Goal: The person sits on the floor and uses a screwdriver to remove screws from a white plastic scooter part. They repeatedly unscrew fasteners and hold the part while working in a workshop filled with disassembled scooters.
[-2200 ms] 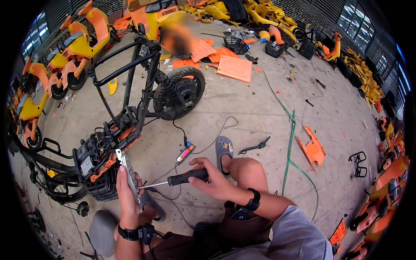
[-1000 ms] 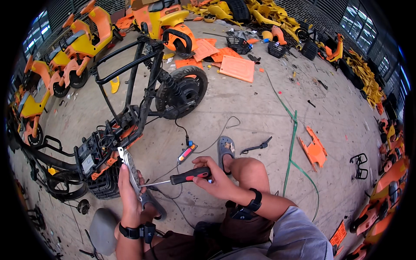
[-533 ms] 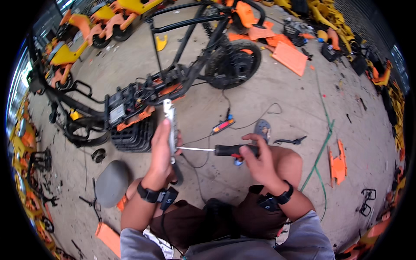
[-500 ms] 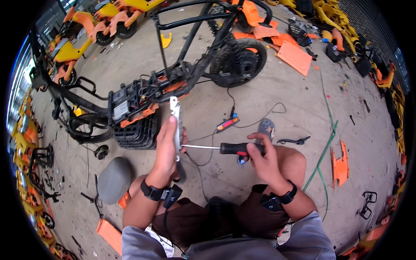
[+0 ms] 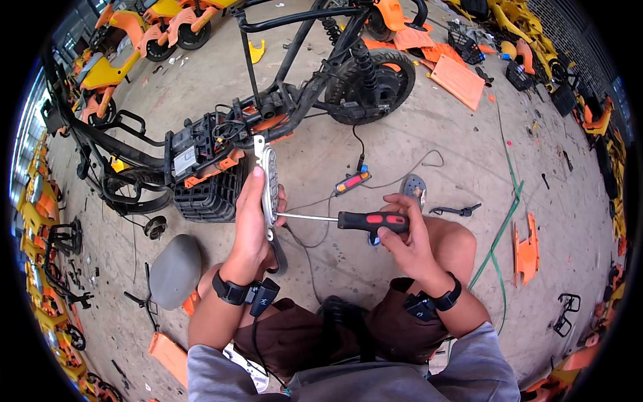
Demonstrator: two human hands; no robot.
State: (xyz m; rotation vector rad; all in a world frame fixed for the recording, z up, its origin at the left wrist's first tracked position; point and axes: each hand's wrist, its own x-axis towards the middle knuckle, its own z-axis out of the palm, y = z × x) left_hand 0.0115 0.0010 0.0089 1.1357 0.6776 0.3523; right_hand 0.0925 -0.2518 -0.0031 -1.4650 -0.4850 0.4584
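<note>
My left hand (image 5: 250,208) is closed round a flat, silvery oblong part (image 5: 270,181) with metal tabs at its ends, held upright on edge. A screwdriver (image 5: 372,221) with a black and red handle lies level in my right hand (image 5: 415,241), gripped by thumb and fingers. Its shaft points left, and the tip meets the right side of the part beside my left fingertips. Whether the tip sits in a screw cannot be made out. Beyond my hands stands a stripped black scooter frame (image 5: 281,74) with its wheel and exposed wiring.
A black crate (image 5: 213,194) sits under the frame. On the floor lie a cabled red and yellow device (image 5: 352,182), a grey seat (image 5: 175,271), orange panels (image 5: 458,82) and green strapping (image 5: 507,218). Yellow and orange scooters (image 5: 120,40) line the far left.
The part has turned to show more of its broad face and shifted slightly up and left. The screwdriver handle has rotated, showing more red, and both hands have risen a little.
</note>
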